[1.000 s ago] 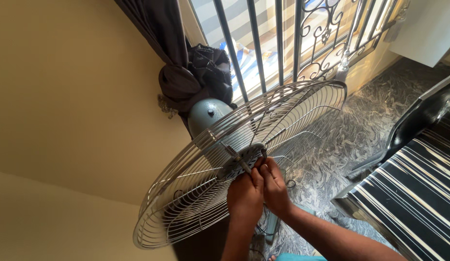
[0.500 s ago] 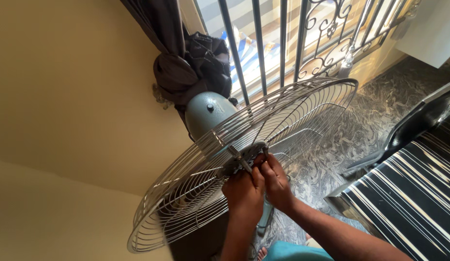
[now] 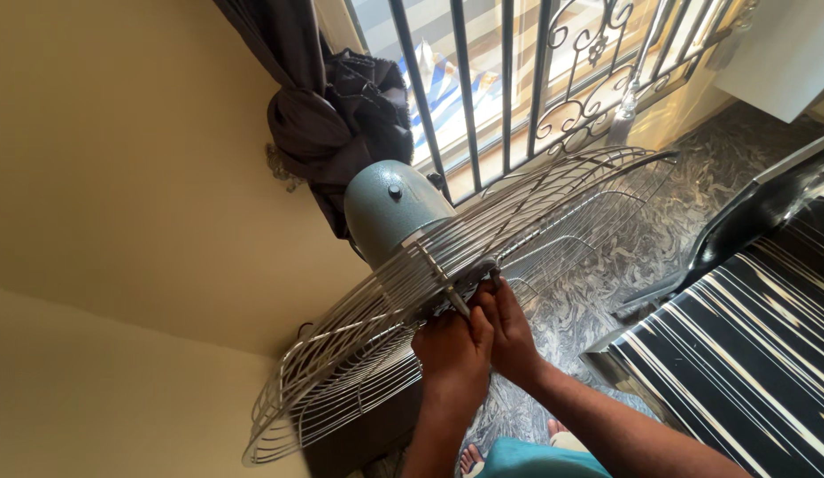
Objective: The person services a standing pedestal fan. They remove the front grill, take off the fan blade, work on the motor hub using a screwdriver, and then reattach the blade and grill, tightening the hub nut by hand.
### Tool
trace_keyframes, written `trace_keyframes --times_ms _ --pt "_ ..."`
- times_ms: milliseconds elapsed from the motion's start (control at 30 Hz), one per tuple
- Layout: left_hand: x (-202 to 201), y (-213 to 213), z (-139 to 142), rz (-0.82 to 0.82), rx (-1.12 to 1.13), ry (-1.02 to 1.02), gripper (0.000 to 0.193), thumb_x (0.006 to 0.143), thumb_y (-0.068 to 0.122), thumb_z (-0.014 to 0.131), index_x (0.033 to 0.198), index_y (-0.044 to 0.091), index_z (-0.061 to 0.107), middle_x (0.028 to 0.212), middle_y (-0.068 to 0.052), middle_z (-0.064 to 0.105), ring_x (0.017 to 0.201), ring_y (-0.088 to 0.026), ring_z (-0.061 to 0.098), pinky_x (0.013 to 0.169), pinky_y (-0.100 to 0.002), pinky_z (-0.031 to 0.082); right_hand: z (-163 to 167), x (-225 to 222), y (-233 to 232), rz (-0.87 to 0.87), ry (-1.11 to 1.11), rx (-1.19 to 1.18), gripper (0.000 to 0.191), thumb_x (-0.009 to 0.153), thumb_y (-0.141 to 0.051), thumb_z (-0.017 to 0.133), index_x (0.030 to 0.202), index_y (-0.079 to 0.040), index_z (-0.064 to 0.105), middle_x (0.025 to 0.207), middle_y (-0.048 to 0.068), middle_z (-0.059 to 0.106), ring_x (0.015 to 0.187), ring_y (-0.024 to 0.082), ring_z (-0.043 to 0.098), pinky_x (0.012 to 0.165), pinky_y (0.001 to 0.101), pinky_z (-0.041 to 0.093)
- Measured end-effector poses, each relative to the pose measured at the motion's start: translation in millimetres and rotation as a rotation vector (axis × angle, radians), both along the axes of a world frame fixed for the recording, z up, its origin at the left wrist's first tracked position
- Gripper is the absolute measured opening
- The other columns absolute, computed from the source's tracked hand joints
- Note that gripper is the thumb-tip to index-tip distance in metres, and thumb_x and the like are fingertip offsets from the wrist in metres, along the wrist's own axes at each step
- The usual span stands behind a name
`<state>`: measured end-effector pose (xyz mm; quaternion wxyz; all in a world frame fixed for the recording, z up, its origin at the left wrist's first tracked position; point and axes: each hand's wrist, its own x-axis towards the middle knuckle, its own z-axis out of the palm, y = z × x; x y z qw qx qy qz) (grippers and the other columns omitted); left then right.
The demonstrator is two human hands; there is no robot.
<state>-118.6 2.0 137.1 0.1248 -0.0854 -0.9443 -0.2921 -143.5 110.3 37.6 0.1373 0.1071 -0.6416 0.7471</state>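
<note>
Honestly, both hands — left hand [image 3: 453, 347] and right hand [image 3: 509, 329] — are pinched around the centre hub [image 3: 472, 276] of the wire fan guard [image 3: 412, 301], and that tilted guard could slip and snag fingers.

Ahead of us a dark curtain [image 3: 336, 106] hangs knotted against the yellow wall [image 3: 119, 159], just beside a window with black iron bars [image 3: 509, 80] ending in scrollwork. Below we see a grey marbled floor [image 3: 695, 204], and at our right a black-and-white striped cushion [image 3: 757, 345].
</note>
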Motion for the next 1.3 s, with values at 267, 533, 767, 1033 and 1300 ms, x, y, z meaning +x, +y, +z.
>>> trace_keyframes --times_ms 267,533,767,1033,1300 --pt "10 11 1 -0.035 0.026 -0.008 0.042 0.101 0.032 0.051 0.082 0.001 0.071 0.081 -0.021 0.072 0.082 -0.041 0.068 0.082 -0.057 0.045 6 11 9 -0.032 0.111 0.059 0.015 0.104 -0.006 0.05 0.119 -0.004 0.05 0.09 0.002 0.049 0.079 0.012 0.048 0.071 0.0283 0.048" --pt "10 9 3 -0.019 0.029 -0.047 0.04 0.1 0.033 0.052 0.085 0.002 0.072 0.083 -0.021 0.072 0.082 -0.041 0.068 0.08 -0.054 0.05 17 14 7 -0.092 0.079 0.126 0.014 0.101 -0.007 0.053 0.115 -0.005 0.05 0.086 0.003 0.054 0.075 0.011 0.052 0.065 0.028 0.049" --pt "11 15 -4 0.021 0.082 0.076 0.035 0.097 0.029 0.056 0.086 0.0 0.073 0.083 -0.022 0.071 0.083 -0.043 0.067 0.078 -0.055 0.05 15 8 24 0.092 0.009 0.088 0.009 0.109 -0.011 0.05 0.113 -0.004 0.052 0.091 0.004 0.054 0.079 0.012 0.053 0.071 0.0283 0.05" --pt "15 26 -12 0.137 0.122 -0.047 0.043 0.101 0.032 0.054 0.076 -0.001 0.067 0.077 -0.023 0.067 0.078 -0.044 0.063 0.074 -0.056 0.047 19 3 41 0.208 -0.024 0.119 0.02 0.11 -0.018 0.049 0.123 -0.004 0.053 0.101 0.006 0.058 0.094 0.014 0.056 0.086 0.0292 0.05" --pt "9 17 -14 0.044 0.192 -0.104 0.044 0.102 0.032 0.051 0.079 -0.002 0.067 0.079 -0.025 0.067 0.078 -0.045 0.062 0.074 -0.056 0.048 10 2 30 0.153 -0.029 0.063 0.02 0.108 -0.015 0.05 0.124 -0.004 0.052 0.095 0.003 0.053 0.085 0.011 0.05 0.077 0.0271 0.048"
